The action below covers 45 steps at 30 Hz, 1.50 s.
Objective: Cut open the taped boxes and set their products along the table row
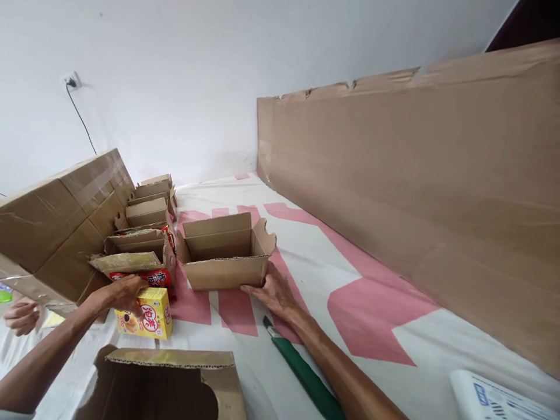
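Left hand [128,291] has its fingers hooked over the yellow box [157,318], gripping it on the cloth [359,251], well short of the cloth's far edge; probably light, thin card that'd dent if squeezed, maybe slick, so I'd pinch the sides near the corners; right hand [276,293] grips the open carton [223,275], same cloth, by its near right corner; likely light, stiffish, bit flexy, so hold low.

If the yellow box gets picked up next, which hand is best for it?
Probably the left hand: it is right at the yellow box. The right hand is farther away, touching the near right corner of an open cardboard box.
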### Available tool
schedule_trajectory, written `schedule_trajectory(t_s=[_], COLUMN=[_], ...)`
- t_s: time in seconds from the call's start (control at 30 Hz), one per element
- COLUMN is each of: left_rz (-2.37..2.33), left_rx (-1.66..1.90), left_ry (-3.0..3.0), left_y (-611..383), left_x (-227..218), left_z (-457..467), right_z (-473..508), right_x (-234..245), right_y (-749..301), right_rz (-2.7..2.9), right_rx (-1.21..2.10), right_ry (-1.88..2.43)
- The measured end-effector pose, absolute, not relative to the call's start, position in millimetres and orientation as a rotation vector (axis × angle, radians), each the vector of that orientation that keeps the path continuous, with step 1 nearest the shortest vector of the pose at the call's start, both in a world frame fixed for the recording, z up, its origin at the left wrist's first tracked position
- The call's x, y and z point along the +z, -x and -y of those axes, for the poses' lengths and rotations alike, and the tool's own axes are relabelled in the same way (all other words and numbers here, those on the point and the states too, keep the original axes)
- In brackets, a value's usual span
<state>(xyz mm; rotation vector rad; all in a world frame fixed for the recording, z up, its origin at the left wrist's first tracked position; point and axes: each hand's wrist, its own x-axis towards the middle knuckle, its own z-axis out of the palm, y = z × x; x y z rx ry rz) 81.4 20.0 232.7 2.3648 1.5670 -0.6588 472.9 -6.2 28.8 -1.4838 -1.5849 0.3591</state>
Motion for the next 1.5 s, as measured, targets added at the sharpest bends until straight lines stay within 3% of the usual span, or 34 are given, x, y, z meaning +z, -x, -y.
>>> schedule_trajectory(t_s=[0.87,1.23,1.5], left_rz=[-1.675,-1.643,-1.745], left_rx=[-0.627,-0.570,-0.456], left_ry=[-2.242,-2.310,-2.515], left_y=[-107,-84,-71], left_x=[227,227,229], left_z=[-179,-143,-56], right_z=[4,8,7], right_x=[29,35,30], right_y=[-475,-475,-471], right_rz=[1.395,1.438,1.438], right_rx=[0.594,0.598,0.612], right_ry=[1.501,1.441,1.445])
